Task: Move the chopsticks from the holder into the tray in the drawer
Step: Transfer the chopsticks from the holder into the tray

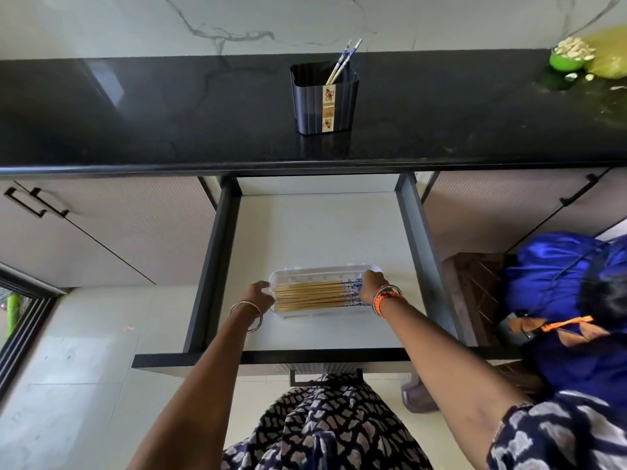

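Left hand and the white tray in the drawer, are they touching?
Touching. The head view shows the left hand with its fingers wrapped on the left end of the tray.

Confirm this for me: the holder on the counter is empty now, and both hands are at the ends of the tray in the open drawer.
Not quite. The head view shows the holder still has chopsticks in it. The rest stands: the left hand and right hand are at the ends of the tray in the open drawer.
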`<action>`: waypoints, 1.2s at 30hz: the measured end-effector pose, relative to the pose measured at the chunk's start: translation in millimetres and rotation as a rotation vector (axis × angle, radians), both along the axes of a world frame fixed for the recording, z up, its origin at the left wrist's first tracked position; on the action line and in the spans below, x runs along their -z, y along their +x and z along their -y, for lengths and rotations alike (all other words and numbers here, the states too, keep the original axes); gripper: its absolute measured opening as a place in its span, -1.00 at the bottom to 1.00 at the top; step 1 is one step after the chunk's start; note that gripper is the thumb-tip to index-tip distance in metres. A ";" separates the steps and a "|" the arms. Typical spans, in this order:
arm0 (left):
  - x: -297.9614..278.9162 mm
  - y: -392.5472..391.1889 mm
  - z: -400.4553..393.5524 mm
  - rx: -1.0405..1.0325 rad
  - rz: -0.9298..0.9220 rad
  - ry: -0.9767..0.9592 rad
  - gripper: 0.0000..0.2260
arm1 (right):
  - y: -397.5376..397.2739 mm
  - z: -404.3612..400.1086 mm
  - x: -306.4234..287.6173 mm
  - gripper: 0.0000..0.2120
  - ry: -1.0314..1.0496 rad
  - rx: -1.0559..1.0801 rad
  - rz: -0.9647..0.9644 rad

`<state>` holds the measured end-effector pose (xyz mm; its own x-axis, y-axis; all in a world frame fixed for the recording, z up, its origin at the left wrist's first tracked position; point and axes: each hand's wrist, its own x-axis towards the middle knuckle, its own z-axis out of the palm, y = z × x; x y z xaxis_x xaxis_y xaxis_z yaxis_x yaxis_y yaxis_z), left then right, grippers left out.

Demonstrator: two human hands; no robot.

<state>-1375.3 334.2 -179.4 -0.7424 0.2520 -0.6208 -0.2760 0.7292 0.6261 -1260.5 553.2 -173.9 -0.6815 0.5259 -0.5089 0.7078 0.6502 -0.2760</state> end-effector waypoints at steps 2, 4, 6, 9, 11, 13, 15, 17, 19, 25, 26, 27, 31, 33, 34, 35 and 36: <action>-7.8 -1.6 -2.9 0.014 0.000 -0.016 -0.58 | -6.0 -3.1 -7.6 -0.64 0.005 -0.057 0.064; -22.5 -8.3 -10.7 0.027 -0.056 0.010 -0.60 | -20.9 -10.3 -26.1 -0.65 0.027 -0.045 0.035; -46.4 -26.9 -26.8 0.042 -0.185 0.060 -0.62 | -51.2 -26.0 -59.3 -0.72 0.053 -0.014 -0.100; -101.5 -70.2 -67.9 0.084 -0.368 0.205 -0.64 | -115.3 -63.8 -126.0 -0.78 0.087 0.045 -0.450; -144.8 -105.1 -102.8 0.104 -0.512 0.289 -0.68 | -161.3 -92.9 -176.4 -0.79 0.052 0.115 -0.725; -183.5 -139.0 -135.3 0.111 -0.652 0.341 -0.69 | -206.8 -124.4 -219.6 -0.80 0.058 0.191 -0.952; -210.9 -166.6 -161.3 0.115 -0.745 0.395 -0.70 | -249.9 -157.6 -247.2 -0.82 0.085 0.282 -1.094; -223.9 -194.6 -184.7 0.106 -0.799 0.421 -0.71 | -293.1 -192.1 -259.1 -0.86 0.069 0.344 -1.102; -225.7 -217.0 -201.6 0.089 -0.814 0.429 -0.70 | -326.9 -220.8 -256.2 -0.88 0.067 0.308 -1.006; -208.5 -250.5 -228.8 0.107 -0.822 0.426 -0.68 | -378.0 -263.5 -242.4 -0.84 0.006 0.145 -0.846; -205.6 -252.4 -230.4 0.104 -0.813 0.433 -0.69 | -382.2 -263.5 -242.8 -0.85 -0.019 0.118 -0.828; -202.9 -254.0 -231.9 0.098 -0.809 0.440 -0.70 | -386.2 -262.7 -243.0 -0.85 -0.043 0.098 -0.812; -195.1 -258.1 -233.5 0.068 -0.832 0.436 -0.74 | -394.6 -254.6 -244.3 -0.82 -0.045 0.010 -0.756; -194.6 -261.4 -233.7 0.066 -0.832 0.432 -0.74 | -395.6 -250.1 -248.2 -0.84 -0.027 -0.035 -0.735; -194.9 -262.9 -233.8 0.070 -0.834 0.428 -0.75 | -395.3 -248.4 -250.9 -0.85 -0.019 -0.049 -0.727; -195.8 -264.1 -233.4 0.076 -0.838 0.425 -0.75 | -394.4 -247.2 -254.1 -0.86 -0.018 -0.053 -0.723; -197.1 -264.5 -232.6 0.084 -0.839 0.423 -0.75 | -392.9 -246.8 -257.2 -0.87 -0.026 -0.046 -0.721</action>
<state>-1639.8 566.8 17.7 -0.8745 0.4070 0.2638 0.4282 0.3927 0.8139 -1653.4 800.1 83.3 -0.8736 0.4825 0.0635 0.3162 0.6620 -0.6795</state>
